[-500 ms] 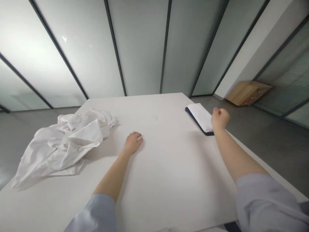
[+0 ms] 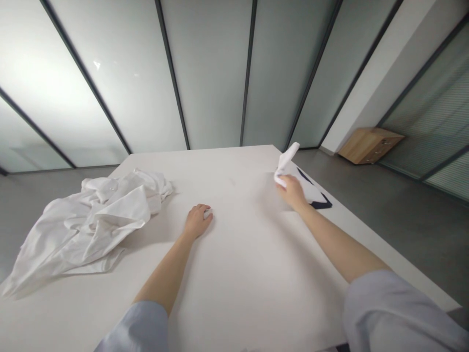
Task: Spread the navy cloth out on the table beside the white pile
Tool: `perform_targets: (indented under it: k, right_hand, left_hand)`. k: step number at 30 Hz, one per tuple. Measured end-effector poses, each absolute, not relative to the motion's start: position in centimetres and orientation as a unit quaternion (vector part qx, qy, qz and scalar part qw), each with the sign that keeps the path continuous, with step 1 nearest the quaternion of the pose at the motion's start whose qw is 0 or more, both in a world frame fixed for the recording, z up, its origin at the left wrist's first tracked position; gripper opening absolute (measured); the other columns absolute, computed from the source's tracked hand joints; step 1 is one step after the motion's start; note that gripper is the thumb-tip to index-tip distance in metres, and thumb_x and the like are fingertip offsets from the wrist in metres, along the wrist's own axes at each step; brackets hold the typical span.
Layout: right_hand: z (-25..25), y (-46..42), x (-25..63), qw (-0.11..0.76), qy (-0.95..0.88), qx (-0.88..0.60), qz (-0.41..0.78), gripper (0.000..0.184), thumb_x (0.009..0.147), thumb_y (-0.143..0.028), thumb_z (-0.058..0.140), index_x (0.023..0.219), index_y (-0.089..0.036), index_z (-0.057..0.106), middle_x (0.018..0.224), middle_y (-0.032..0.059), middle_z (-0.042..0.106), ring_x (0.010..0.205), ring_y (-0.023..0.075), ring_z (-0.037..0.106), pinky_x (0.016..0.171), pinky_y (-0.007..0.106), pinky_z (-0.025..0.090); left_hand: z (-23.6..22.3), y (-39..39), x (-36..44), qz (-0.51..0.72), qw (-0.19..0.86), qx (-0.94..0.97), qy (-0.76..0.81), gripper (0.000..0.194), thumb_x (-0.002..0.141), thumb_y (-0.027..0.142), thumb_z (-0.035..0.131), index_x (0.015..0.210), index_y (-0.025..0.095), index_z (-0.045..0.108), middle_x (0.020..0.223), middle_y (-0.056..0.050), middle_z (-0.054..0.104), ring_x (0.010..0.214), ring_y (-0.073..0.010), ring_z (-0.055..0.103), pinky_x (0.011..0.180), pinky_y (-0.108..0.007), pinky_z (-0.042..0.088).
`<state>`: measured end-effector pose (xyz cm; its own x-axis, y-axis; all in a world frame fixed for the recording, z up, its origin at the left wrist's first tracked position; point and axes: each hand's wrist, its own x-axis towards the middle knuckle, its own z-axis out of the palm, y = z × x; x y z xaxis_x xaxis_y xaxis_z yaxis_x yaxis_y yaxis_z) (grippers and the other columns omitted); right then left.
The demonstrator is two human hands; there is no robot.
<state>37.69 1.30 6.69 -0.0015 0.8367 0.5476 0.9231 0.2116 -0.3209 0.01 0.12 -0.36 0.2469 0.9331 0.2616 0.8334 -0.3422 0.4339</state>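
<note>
My right hand (image 2: 293, 191) grips the left edge of a folded white cloth (image 2: 287, 160) and lifts that edge up, so it stands tilted above the table. The rest of the white cloth lies over a dark navy folded piece (image 2: 322, 203), whose corner and far edge show. My left hand (image 2: 198, 221) rests on the table near the middle, its fingers curled around a small white object (image 2: 207, 213), too hidden to name. To the left of it lies a crumpled white cloth garment (image 2: 98, 220) in a loose heap.
The white table (image 2: 227, 274) reaches forward toward a frosted glass wall (image 2: 212, 73). Its right edge runs close beside the folded pieces. Beyond, a wooden cabinet (image 2: 366, 144) stands on the grey floor. A bit of dark material (image 2: 342, 347) shows at the bottom edge.
My right hand has moved left and down from above the folded white cloth's right side. It now holds and raises the cloth's left edge. My left hand keeps its place on the table.
</note>
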Motion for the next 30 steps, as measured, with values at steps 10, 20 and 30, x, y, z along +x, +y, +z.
perform_targets:
  k: [10,20,30]
  right_hand:
    - [0.4,-0.5,27.3,0.367,-0.792,-0.481,0.089,0.030,0.087,-0.038,0.056,0.108,-0.022,0.069,0.118,0.0102,0.068,0.115,0.0284,0.057,0.102,0.046,0.041]
    - [-1.1,0.0,29.2,0.495,-0.602,-0.594,0.202,0.025,0.080,-0.042,0.050,0.077,-0.021,0.064,0.083,0.0048,0.069,0.084,0.0228,0.061,0.078,0.035,0.046]
    - [0.0,-0.4,29.7,0.562,-0.533,-0.609,0.170,0.024,0.080,-0.041,0.043,0.064,-0.024,0.050,0.063,0.0002,0.056,0.071,0.0197,0.054,0.067,0.029,0.043]
  left_hand:
    - [0.7,-1.8,1.0,0.239,0.036,0.838,0.490,0.089,0.068,0.067,0.068,0.140,0.020,0.044,0.151,-0.016,0.038,0.141,-0.0337,0.031,0.116,-0.051,0.024]
    - [1.1,-2.1,1.4,0.071,0.084,0.872,0.476,0.059,0.093,0.057,0.039,0.142,0.025,0.046,0.156,-0.008,0.034,0.145,-0.0260,0.027,0.119,-0.049,0.014]
    - [-0.1,-0.5,1.3,0.404,0.396,0.617,0.548,0.060,0.093,0.061,0.029,0.079,0.018,0.068,0.064,-0.007,0.066,0.082,-0.0255,0.068,0.082,-0.039,0.055]
